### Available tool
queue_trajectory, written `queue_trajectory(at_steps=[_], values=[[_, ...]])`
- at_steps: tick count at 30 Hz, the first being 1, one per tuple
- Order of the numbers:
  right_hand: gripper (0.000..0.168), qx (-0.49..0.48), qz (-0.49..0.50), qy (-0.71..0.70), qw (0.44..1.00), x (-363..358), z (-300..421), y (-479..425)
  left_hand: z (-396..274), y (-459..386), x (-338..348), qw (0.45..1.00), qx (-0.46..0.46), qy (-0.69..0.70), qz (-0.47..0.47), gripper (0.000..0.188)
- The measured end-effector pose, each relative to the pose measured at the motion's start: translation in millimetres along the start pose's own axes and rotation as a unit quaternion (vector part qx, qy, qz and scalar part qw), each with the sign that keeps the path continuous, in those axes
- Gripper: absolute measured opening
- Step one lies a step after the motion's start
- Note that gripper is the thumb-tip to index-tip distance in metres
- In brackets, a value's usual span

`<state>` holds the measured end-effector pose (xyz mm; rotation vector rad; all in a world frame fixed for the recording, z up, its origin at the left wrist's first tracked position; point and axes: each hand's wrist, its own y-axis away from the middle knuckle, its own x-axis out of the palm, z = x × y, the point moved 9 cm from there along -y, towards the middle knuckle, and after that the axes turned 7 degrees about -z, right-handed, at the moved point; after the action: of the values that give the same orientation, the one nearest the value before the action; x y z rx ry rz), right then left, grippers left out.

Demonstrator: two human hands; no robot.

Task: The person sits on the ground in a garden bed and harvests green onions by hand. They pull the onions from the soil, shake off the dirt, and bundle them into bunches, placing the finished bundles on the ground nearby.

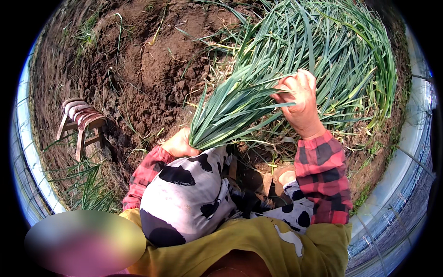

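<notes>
A bundle of long green leafy stalks [230,107], like leeks or garlic chives, rests by my knee. My left hand [180,142] is closed around its lower, gathered end. At the bundle's leaf tips is my right hand [298,100], raised, with a few leaf ends between its fingers and thumb. Beyond and to the right lies a large heap of the same green leaves [332,59] on the ground. The bundle hides part of my left hand's fingers.
A small wooden stool [84,116] with a wrapped seat stands on the brown soil [155,69] at left. More green leaves [91,188] lie below it. Pale sheeting [408,138] edges the ground at right. A blurred patch covers the lower left.
</notes>
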<state>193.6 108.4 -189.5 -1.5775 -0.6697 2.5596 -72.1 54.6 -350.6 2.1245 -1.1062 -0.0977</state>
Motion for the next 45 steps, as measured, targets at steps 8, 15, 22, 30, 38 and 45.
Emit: queue_trajectory(at_steps=[8,15,22,30,38,45], values=[[0.012,0.369,-0.147,-0.235,0.887,-18.3,-61.3,59.0,-24.6,3.0,0.9,0.985,0.08,-0.129,-0.08,0.045],[0.037,0.252,-0.045,-0.204,0.945,-62.9,-51.4,30.3,-22.0,8.0,-7.3,0.964,0.113,-0.214,-0.114,0.056],[0.019,0.087,0.038,-0.054,0.994,-39.4,-11.5,6.2,-51.2,10.3,0.3,0.94,0.141,-0.288,-0.121,0.051],[0.013,0.449,-0.34,-0.334,0.756,-80.0,-98.3,81.0,-76.8,26.7,-1.1,0.848,0.211,-0.417,-0.25,0.051],[0.017,0.258,0.054,-0.179,0.948,-24.9,-9.6,24.5,-84.9,28.7,-0.5,0.769,0.195,-0.529,-0.301,0.05],[0.013,0.212,0.033,-0.04,0.976,-14.5,-7.1,34.5,-84.4,30.5,-1.6,0.773,0.178,-0.518,-0.321,0.05]])
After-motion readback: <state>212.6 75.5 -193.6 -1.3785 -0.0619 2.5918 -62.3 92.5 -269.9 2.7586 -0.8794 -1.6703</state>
